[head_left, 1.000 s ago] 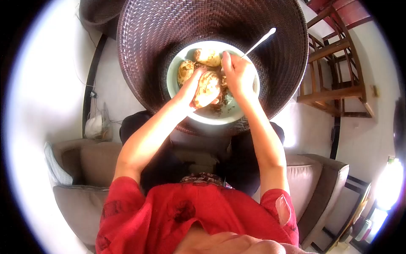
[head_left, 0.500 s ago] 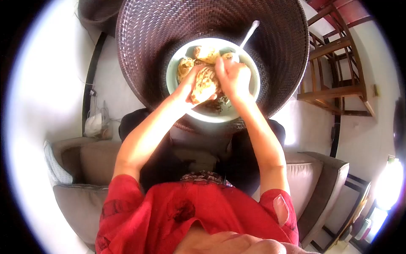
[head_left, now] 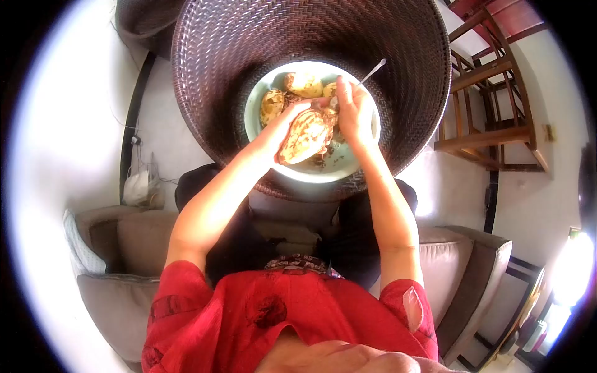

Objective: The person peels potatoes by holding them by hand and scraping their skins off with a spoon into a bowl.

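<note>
In the head view, the left hand (head_left: 278, 127) is closed around a mottled yellow-and-brown piece (head_left: 306, 137), held over the near part of a pale green bowl (head_left: 341, 166). The right hand (head_left: 354, 115) is just beside it, gripping a thin-handled utensil (head_left: 372, 71); the handle slants up and out past the bowl's far right rim, while its working end cannot be made out clearly.

Inside the bowl, beyond the hands, lie a yellow piece at the far side (head_left: 303, 84), a browner one at the left (head_left: 272, 107) and a partly hidden one near the right fingers (head_left: 330, 90). Dark brown bits (head_left: 318, 160) lie in the bowl below the hands.

The bowl is inside a large, dark woven basket (head_left: 211, 93), whose wall rises around it. The person's knees, in dark trousers (head_left: 199, 185), are by the basket's near side, below a red shirt (head_left: 242, 317). Farther out are a grey-brown sofa (head_left: 140, 242) at the left and wooden furniture (head_left: 485, 140) at the right.
</note>
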`<state>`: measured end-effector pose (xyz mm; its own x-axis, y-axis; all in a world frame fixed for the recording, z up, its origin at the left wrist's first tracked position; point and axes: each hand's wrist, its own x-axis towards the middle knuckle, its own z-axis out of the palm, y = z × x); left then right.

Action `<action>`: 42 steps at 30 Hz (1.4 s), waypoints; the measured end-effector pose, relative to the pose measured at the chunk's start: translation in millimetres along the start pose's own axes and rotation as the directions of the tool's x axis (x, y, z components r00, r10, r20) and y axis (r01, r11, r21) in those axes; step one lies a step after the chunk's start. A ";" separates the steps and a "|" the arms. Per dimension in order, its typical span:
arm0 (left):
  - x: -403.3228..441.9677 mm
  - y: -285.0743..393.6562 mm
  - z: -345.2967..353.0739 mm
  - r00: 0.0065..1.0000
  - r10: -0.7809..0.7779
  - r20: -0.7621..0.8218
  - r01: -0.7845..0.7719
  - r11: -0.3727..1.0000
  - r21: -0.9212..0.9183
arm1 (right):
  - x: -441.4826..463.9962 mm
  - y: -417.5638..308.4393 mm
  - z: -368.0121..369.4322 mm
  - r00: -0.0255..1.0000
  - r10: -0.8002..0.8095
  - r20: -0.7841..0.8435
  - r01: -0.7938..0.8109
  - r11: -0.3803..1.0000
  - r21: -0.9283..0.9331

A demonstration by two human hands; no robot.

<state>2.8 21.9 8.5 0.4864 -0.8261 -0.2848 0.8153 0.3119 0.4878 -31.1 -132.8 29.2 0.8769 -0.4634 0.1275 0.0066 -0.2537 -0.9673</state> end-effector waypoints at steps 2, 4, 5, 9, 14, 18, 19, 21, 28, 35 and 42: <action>3.3 -2.6 -9.3 0.998 0.003 -0.070 -0.003 1.000 -0.002 | 1.5 11.9 2.4 0.985 -0.169 0.036 0.172 0.941 -0.291; 2.8 -2.4 -11.0 0.995 0.003 -0.095 -0.002 1.000 0.018 | 1.2 19.2 5.2 0.912 -0.393 0.114 0.385 0.729 -0.566; 2.8 -2.4 -11.4 0.993 0.004 -0.118 0.001 0.999 0.039 | 1.3 22.6 5.8 0.912 -0.393 0.116 0.386 0.729 -0.565; 3.2 -2.0 -10.8 0.988 0.046 -0.145 -0.039 0.998 0.053 | 0.5 22.3 7.3 0.961 -0.252 0.112 0.274 0.844 -0.461; 4.1 3.4 -13.1 0.989 0.044 -0.140 -0.038 0.998 0.041 | 4.7 25.5 8.1 0.999 -0.038 0.026 0.035 0.994 0.101; 2.2 3.8 -8.3 0.993 0.016 -0.113 -0.011 0.999 0.045 | 3.5 13.5 -1.1 0.986 0.127 0.111 -0.155 0.943 0.294; 1.9 2.8 -6.0 0.993 0.024 -0.118 -0.017 0.998 0.052 | 3.8 13.4 -1.2 0.986 0.129 0.108 -0.156 0.943 0.295; 0.9 -0.8 -2.8 0.995 0.006 -0.100 -0.001 0.999 0.051 | 3.1 12.2 0.2 0.986 0.159 0.056 -0.169 0.933 0.317; 7.1 -4.7 -13.6 0.994 -0.007 -0.109 0.000 0.998 -0.061 | 12.5 -1.6 -12.1 0.983 0.174 -0.062 -0.143 0.926 0.349; 10.8 -8.3 -11.9 0.987 0.013 -0.162 -0.016 1.000 -0.017 | -2.8 6.8 8.2 0.999 0.048 -0.005 -0.044 0.941 0.334; 12.8 -14.7 -6.4 0.968 0.055 -0.247 -0.055 0.998 0.004 | -13.7 0.8 16.0 0.987 -0.146 -0.060 0.139 0.983 -0.121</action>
<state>-0.9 9.8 -7.6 0.5927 -0.6662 -0.4525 0.7858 0.3553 0.5062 -35.5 -113.1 23.2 0.8363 -0.4711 0.2807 0.0698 -0.4163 -0.9065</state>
